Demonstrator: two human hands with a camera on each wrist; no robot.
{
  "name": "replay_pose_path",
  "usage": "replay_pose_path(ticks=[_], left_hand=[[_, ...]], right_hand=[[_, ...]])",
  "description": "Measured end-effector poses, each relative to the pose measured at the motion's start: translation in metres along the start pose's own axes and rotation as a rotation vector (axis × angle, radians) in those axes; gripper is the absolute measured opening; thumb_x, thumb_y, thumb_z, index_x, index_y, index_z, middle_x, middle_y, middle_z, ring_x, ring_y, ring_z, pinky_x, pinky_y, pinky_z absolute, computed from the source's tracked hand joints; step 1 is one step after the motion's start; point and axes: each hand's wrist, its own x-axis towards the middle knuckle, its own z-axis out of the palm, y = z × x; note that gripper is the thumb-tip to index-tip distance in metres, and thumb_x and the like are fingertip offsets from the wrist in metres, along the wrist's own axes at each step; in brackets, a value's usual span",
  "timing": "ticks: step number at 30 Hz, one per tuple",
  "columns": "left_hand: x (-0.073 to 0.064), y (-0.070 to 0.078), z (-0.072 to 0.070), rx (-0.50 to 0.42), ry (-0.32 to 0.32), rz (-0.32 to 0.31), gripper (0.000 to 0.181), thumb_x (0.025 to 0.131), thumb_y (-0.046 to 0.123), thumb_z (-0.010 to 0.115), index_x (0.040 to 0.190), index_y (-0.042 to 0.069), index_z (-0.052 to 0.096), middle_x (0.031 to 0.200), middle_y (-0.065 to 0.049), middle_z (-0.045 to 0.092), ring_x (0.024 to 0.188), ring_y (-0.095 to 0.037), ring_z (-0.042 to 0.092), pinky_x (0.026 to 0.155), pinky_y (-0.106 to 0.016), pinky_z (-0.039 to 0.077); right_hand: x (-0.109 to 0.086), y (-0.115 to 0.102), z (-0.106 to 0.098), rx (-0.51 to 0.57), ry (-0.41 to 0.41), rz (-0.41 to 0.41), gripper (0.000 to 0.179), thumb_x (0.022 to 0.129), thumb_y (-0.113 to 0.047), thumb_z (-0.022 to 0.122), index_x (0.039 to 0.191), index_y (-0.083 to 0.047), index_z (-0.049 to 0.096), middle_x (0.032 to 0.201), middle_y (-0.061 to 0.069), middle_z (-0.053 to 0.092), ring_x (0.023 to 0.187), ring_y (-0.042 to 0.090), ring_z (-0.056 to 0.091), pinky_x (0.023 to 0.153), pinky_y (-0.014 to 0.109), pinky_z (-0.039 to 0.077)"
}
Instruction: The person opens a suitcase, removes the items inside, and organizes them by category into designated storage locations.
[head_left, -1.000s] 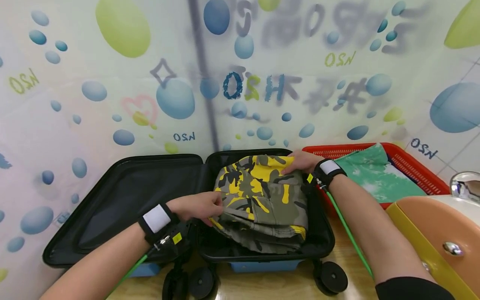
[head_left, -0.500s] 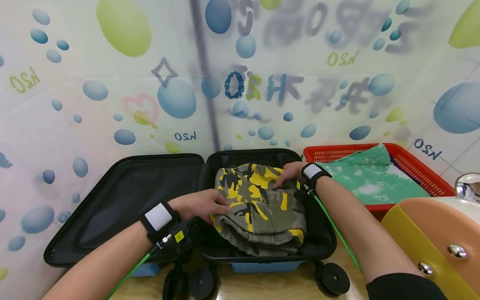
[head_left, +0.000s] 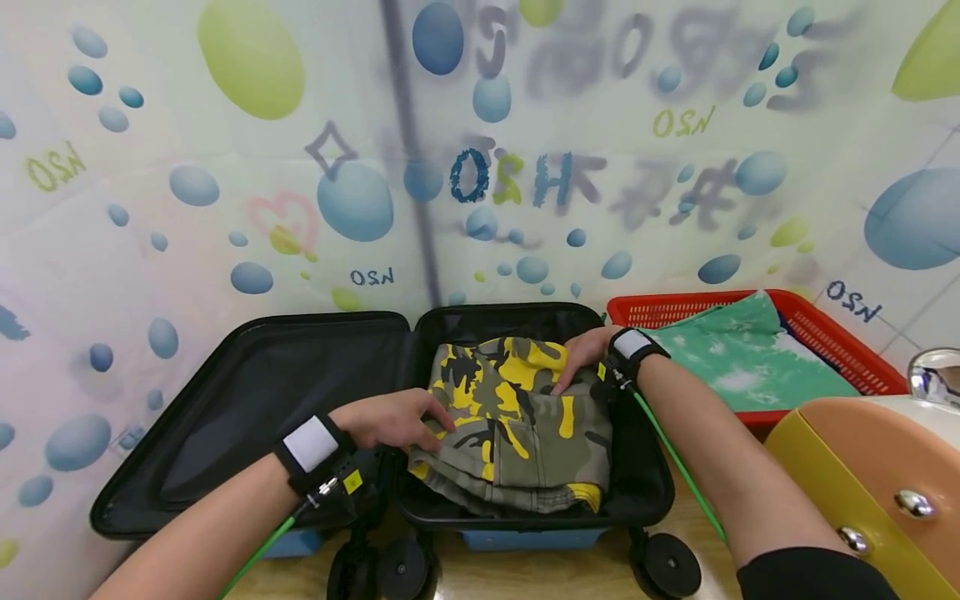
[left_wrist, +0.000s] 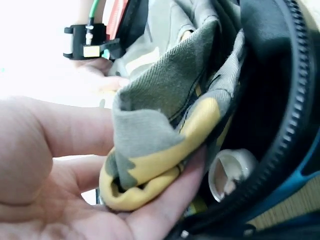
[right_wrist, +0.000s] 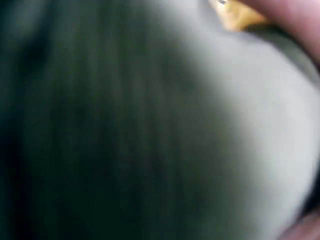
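My suitcase (head_left: 277, 425) lies open with its shells spread side by side, likely so that both hands can reach inside freely. Just beyond its right side sits the red basket (head_left: 838, 343), near enough, I'd judge, to reach without stepping away; a green cloth (head_left: 742, 358) lies in it. The camouflage garment (head_left: 517, 425) rests folded in the suitcase's right shell, layers stacked, presumably to suit that space. My left hand (head_left: 393, 419) grips its near left edge, thumb above and fingers beneath, which should stop the layers sliding apart. My right hand (head_left: 587, 354) rests at the far right corner, perhaps steadying it; whether it grasps the cloth I cannot tell, the close view being blurred. Smallest is a white rounded object (left_wrist: 214, 175) near the zip (left_wrist: 299, 100), its purpose unclear.
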Motion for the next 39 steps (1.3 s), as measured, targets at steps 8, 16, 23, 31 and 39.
replay_pose_path(ticks=[8,16,23,31,39], left_hand=[[-0.003,-0.006,0.000,-0.017,0.021,0.002,0.039,0.089,0.003,0.069,0.128,0.006,0.066,0.141,-0.013,0.053,0.083,-0.013,0.058,0.071,-0.029,0.053],[-0.007,-0.006,-0.001,-0.041,0.048,0.037,0.040,0.088,0.003,0.069,0.128,0.006,0.065,0.139,-0.013,0.054,0.073,-0.012,0.055,0.066,-0.027,0.051],[-0.014,0.002,-0.011,-0.114,0.113,0.096,0.043,0.093,0.000,0.062,0.135,0.007,0.060,0.144,-0.015,0.048,0.056,-0.010,0.043,0.062,-0.028,0.049],[-0.009,0.038,-0.019,-0.088,0.223,0.192,0.040,0.096,0.004,0.059,0.135,0.014,0.060,0.137,-0.009,0.049,0.068,-0.015,0.042,0.067,-0.028,0.039],[0.026,0.081,-0.001,-0.160,0.272,0.291,0.033,0.097,0.006,0.058,0.129,0.012,0.065,0.127,-0.009,0.053,0.053,-0.014,0.036,0.056,-0.025,0.036]], right_hand=[[-0.006,0.003,0.004,-0.043,-0.038,-0.026,0.056,0.088,-0.039,0.072,0.133,-0.012,0.053,0.126,0.001,0.057,0.117,0.016,0.053,0.111,0.039,0.039],[-0.018,0.010,-0.001,0.078,-0.033,-0.155,0.053,0.090,-0.034,0.070,0.132,-0.011,0.050,0.121,0.003,0.056,0.115,0.018,0.054,0.104,0.033,0.042],[-0.063,0.000,-0.020,0.063,0.098,-0.251,0.055,0.091,-0.031,0.070,0.134,-0.007,0.044,0.119,0.005,0.053,0.115,0.020,0.052,0.101,0.032,0.043],[-0.146,0.007,-0.047,0.036,0.173,-0.255,0.045,0.092,-0.014,0.068,0.128,-0.003,0.044,0.106,0.004,0.060,0.093,0.017,0.063,0.087,0.033,0.053],[-0.218,0.027,-0.064,-0.156,0.430,-0.112,0.041,0.092,-0.022,0.070,0.118,0.000,0.048,0.084,0.002,0.049,0.066,0.015,0.050,0.065,0.030,0.047]])
